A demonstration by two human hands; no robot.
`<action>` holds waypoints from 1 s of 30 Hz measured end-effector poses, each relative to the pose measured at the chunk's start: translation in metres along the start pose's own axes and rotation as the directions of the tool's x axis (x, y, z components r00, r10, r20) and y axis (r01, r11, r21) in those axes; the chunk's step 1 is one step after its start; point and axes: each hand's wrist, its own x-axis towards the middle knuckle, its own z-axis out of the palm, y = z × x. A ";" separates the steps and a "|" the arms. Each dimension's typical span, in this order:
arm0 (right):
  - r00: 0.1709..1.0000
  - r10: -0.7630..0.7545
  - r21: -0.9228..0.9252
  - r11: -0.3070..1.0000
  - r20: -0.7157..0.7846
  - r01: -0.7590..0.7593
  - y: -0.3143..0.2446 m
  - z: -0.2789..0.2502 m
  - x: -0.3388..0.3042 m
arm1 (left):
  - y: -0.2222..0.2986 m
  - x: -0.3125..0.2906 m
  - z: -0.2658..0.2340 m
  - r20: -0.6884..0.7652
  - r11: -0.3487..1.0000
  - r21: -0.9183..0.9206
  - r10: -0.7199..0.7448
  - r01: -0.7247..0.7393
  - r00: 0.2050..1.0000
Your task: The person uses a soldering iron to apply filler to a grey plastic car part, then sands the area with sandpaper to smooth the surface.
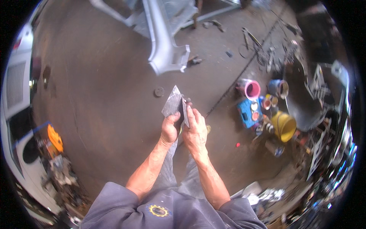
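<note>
My left hand [169, 130] is closed on a flat grey plate [172, 103] with a pointed far corner, its thumb lying over the near edge. The plate's face looks smeared and patchy. Just to the right, my right hand [195, 133] grips a thin flat grey blade [185, 113], seen nearly edge-on, fingers laid along its outer side. Blade and plate lean close together; I cannot tell whether they touch. Both are held in front of my body, above the floor. Beyond them is the near end of a silver car body panel [162, 49].
A grey disc [159, 91] lies on the floor beyond my left hand. To the right stand a pink-rimmed bucket [252, 90], a yellow bucket [284, 126], a blue case [249, 113] and several small cans. Tools and cables lie farther back. A white vehicle [17, 84] borders the left.
</note>
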 end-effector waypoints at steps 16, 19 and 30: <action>0.804 0.584 0.929 0.348 -0.113 -0.122 0.115 -0.198 -0.103 | -0.054 -0.035 0.167 -0.081 0.743 0.645 -0.169 0.181 0.982; 0.846 0.530 0.975 0.149 0.064 -0.167 0.133 -0.233 -0.120 | -0.068 -0.033 0.200 -0.038 0.770 0.585 -0.287 0.255 0.957; 0.814 0.579 0.998 0.047 -0.054 0.033 0.129 -0.253 -0.087 | -0.058 -0.043 0.209 0.347 0.561 0.380 -0.824 0.736 0.449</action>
